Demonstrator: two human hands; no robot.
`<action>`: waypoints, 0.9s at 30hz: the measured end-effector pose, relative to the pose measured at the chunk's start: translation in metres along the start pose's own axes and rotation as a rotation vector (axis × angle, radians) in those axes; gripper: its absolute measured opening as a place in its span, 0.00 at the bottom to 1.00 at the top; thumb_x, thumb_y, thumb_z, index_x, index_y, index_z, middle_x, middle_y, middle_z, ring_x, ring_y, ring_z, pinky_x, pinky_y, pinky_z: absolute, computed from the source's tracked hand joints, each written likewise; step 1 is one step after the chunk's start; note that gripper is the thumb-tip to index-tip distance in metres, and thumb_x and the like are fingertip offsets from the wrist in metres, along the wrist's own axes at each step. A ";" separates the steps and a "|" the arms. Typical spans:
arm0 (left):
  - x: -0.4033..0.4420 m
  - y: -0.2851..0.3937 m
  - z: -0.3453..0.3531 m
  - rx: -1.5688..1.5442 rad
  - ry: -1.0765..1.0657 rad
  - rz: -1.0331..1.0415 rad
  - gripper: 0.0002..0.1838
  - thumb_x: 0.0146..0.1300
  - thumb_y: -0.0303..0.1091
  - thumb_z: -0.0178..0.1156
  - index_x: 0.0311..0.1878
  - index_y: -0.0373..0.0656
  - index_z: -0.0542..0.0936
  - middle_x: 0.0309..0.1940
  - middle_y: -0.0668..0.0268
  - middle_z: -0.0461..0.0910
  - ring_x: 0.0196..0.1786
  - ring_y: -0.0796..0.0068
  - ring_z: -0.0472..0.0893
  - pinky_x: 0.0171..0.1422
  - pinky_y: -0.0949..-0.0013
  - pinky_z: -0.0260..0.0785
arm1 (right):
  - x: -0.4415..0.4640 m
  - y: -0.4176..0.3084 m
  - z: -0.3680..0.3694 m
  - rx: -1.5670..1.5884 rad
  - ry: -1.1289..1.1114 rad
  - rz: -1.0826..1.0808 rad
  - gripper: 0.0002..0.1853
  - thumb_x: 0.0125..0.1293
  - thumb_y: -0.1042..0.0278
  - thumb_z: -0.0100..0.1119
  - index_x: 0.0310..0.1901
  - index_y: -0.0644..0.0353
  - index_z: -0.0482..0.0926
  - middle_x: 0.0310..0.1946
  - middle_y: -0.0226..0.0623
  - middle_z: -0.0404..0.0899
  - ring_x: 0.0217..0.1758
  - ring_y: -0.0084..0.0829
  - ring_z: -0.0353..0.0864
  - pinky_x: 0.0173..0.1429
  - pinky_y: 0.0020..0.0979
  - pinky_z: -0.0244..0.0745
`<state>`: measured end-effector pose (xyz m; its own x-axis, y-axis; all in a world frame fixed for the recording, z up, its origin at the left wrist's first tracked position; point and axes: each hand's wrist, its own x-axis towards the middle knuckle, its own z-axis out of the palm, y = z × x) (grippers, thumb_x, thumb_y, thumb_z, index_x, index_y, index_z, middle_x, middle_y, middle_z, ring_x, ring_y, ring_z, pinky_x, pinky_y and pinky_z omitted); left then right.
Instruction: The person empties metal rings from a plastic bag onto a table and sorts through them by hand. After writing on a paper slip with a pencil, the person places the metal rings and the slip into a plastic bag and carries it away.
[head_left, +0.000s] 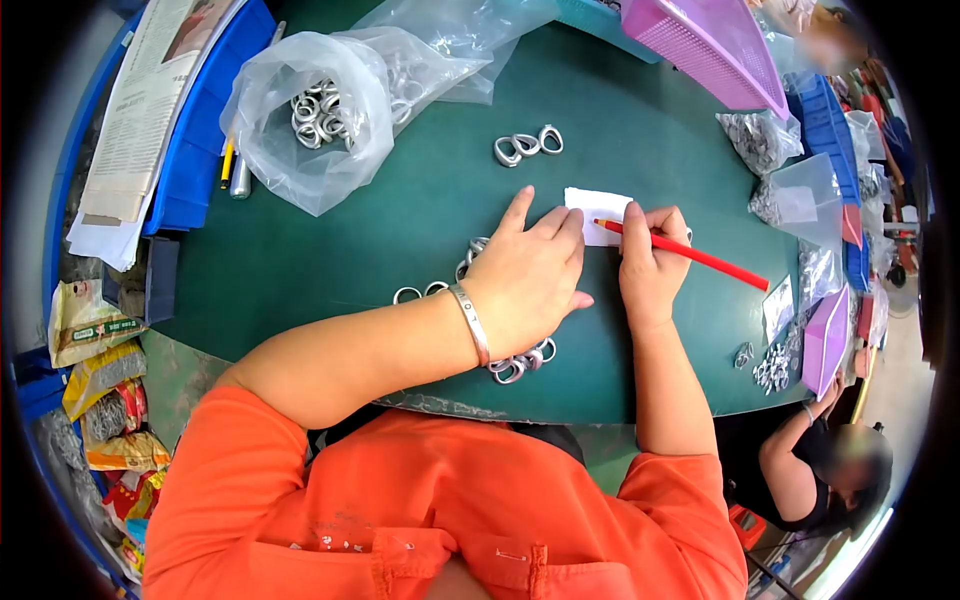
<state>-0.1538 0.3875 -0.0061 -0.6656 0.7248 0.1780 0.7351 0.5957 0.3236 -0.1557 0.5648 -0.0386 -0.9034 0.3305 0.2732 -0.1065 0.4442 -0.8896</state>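
A red pencil (705, 262) is gripped in my right hand (652, 262), its tip over a small white paper (600, 212) on the green table (400, 235). My left hand (530, 268) lies beside the paper's left edge, fingers spread, thumb pointing right, with no object visible in it. Silver metal rings (470, 257) show partly behind this hand, and more rings (522, 364) lie below its wrist. Three silver rings (527, 145) rest on the table above the paper. What lies under my left palm is hidden.
An open plastic bag (365, 165) of rings stands upper left, beside a blue tray (195, 150) with papers. A pink basket (710, 55) is upper right. Bags of parts (760, 140) and small metal pieces (775, 368) lie right. Another person (800, 470) sits lower right.
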 end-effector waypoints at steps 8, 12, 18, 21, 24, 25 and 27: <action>0.001 -0.002 0.000 0.030 -0.012 0.007 0.27 0.55 0.45 0.61 0.51 0.33 0.75 0.53 0.56 0.72 0.61 0.64 0.69 0.67 0.48 0.55 | 0.001 -0.004 0.004 -0.039 -0.048 0.003 0.12 0.61 0.70 0.61 0.24 0.61 0.69 0.19 0.28 0.70 0.23 0.17 0.66 0.27 0.22 0.63; 0.001 -0.001 -0.001 0.008 -0.046 0.007 0.27 0.55 0.46 0.62 0.51 0.32 0.76 0.53 0.57 0.72 0.61 0.64 0.69 0.67 0.48 0.56 | 0.001 -0.012 0.007 -0.124 -0.007 -0.028 0.12 0.61 0.70 0.62 0.24 0.61 0.69 0.18 0.28 0.70 0.23 0.17 0.67 0.27 0.23 0.64; 0.002 -0.001 0.000 0.017 -0.035 0.005 0.28 0.55 0.46 0.62 0.51 0.32 0.76 0.54 0.56 0.72 0.62 0.65 0.68 0.67 0.48 0.55 | 0.000 -0.007 0.004 -0.029 -0.056 -0.031 0.12 0.61 0.71 0.61 0.24 0.62 0.69 0.18 0.29 0.71 0.21 0.18 0.66 0.26 0.23 0.63; 0.001 -0.001 0.000 0.025 -0.025 0.003 0.28 0.55 0.46 0.62 0.52 0.32 0.76 0.55 0.55 0.72 0.62 0.64 0.68 0.67 0.48 0.55 | -0.002 -0.005 0.001 -0.057 -0.049 -0.030 0.12 0.62 0.72 0.61 0.24 0.62 0.69 0.18 0.29 0.71 0.21 0.17 0.66 0.25 0.23 0.63; 0.001 -0.001 0.001 0.038 -0.015 0.006 0.28 0.55 0.46 0.61 0.52 0.32 0.75 0.56 0.55 0.71 0.62 0.64 0.68 0.68 0.48 0.54 | -0.002 -0.003 0.001 -0.048 -0.062 -0.073 0.12 0.62 0.72 0.60 0.23 0.61 0.69 0.18 0.29 0.71 0.21 0.17 0.65 0.25 0.23 0.63; 0.001 -0.001 0.001 0.038 -0.009 0.006 0.28 0.55 0.46 0.61 0.52 0.32 0.75 0.56 0.55 0.71 0.62 0.64 0.68 0.68 0.48 0.54 | -0.001 -0.004 0.002 -0.062 -0.014 -0.082 0.13 0.62 0.72 0.60 0.23 0.62 0.68 0.18 0.29 0.70 0.21 0.17 0.65 0.25 0.23 0.63; 0.001 0.000 0.001 0.036 -0.005 0.007 0.28 0.55 0.46 0.61 0.52 0.32 0.75 0.56 0.55 0.71 0.62 0.64 0.68 0.68 0.48 0.54 | -0.001 -0.006 0.004 -0.078 0.033 -0.088 0.13 0.62 0.73 0.60 0.23 0.62 0.68 0.18 0.29 0.70 0.21 0.17 0.65 0.25 0.23 0.63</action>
<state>-0.1548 0.3884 -0.0072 -0.6598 0.7306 0.1756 0.7440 0.6024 0.2891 -0.1562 0.5583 -0.0351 -0.8778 0.3137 0.3621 -0.1510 0.5361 -0.8306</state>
